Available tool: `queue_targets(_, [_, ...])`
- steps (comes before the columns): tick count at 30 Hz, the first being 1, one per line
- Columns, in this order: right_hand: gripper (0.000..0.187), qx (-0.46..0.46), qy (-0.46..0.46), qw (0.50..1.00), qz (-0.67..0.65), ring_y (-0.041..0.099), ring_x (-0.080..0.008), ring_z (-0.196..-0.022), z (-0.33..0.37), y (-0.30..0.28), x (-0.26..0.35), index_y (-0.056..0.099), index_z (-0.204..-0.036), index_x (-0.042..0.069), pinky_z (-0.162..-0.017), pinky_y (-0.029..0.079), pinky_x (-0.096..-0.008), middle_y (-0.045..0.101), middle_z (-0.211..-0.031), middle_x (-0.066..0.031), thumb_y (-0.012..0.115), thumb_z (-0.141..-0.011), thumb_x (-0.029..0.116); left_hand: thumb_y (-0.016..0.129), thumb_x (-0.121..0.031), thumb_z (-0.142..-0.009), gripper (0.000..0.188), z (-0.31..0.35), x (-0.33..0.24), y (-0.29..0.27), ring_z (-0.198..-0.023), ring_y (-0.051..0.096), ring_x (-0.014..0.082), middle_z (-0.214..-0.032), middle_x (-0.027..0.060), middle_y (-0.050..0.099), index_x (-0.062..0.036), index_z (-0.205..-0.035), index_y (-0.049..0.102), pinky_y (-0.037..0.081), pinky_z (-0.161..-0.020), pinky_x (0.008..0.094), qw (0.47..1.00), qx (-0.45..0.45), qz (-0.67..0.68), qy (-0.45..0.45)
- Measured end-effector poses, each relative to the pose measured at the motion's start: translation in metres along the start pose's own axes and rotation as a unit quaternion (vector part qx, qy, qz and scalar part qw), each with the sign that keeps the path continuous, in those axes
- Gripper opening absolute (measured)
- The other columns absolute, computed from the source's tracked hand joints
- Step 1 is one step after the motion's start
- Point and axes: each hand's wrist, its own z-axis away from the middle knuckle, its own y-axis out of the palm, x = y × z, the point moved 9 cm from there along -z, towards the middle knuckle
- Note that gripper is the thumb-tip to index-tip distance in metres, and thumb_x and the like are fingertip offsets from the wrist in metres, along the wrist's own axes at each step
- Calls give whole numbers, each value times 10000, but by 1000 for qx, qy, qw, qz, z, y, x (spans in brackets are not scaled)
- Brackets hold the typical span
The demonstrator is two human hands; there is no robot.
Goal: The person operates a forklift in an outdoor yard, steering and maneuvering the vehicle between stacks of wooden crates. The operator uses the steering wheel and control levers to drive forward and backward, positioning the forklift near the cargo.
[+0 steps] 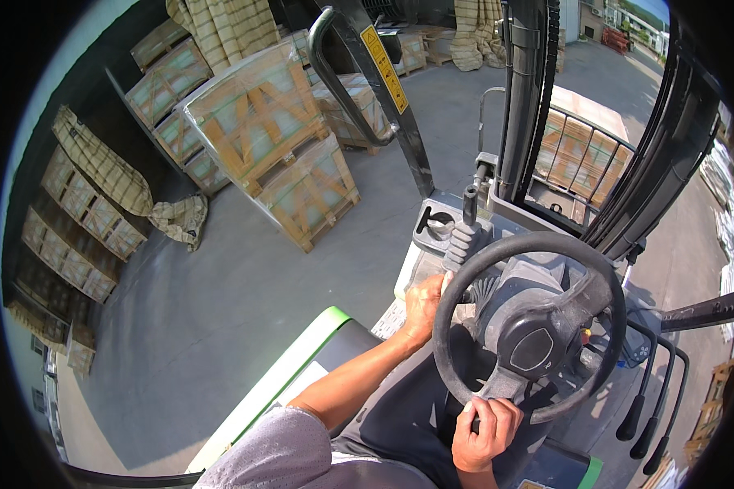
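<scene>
The black steering wheel [613,281] of a forklift stands before my legs, dusty on its hub. My right hand [485,428] is closed on the lower part of its rim, fingers curled. Close to the left side of the rim, my left hand [424,308] is also closed. Its fingertips lie partly hidden by the wheel, so what they hold does not show. Just ahead of that hand rises an upright lever [470,205] with a grey rubber boot. Three black control levers [640,424] stand right of the wheel.
Stacked wooden crates [257,114] wrapped in film stand ahead to the left on grey floor. Beyond the dark mast [523,106] and the load guard is another wooden crate [583,155]. More crates [69,253] and a striped cover [102,163] line the far left.
</scene>
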Motion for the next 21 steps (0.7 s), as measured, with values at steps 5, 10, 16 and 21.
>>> queue_targets(5, [76,-19,6,999,43,591,-283,-792,21,2,51,686,-888,11,-744,486,-443,575,-859,-76,713,-817,16,504,-354,-1038,401,13,8,-28,-732,661,411,-802,208,668,-24,-872,660,500,-635,486,999,32,24,18])
queue_targets(10, [37,-27,12,997,67,593,-285,-790,36,11,101,683,-871,-15,-745,491,-445,565,-823,-102,698,-869,19,532,-315,-1019,372,25,14,-63,-691,666,392,-783,174,682,-36,-809,662,505,-588,485,999,0,41,22])
queue_targets(16, [63,-11,32,997,68,580,-323,-838,66,22,142,665,-942,-39,-796,480,-461,602,-879,-144,656,-903,9,504,-338,-1036,405,47,35,-85,-736,666,395,-799,177,675,-23,-845,670,512,-636,473,999,48,14,6])
queue_targets(21, [73,-26,41,995,85,583,-311,-797,83,25,185,675,-899,-32,-761,481,-456,584,-841,-129,653,-905,38,553,-287,-1006,363,62,35,-122,-669,652,398,-743,170,663,-32,-767,651,500,-574,486,998,17,39,48])
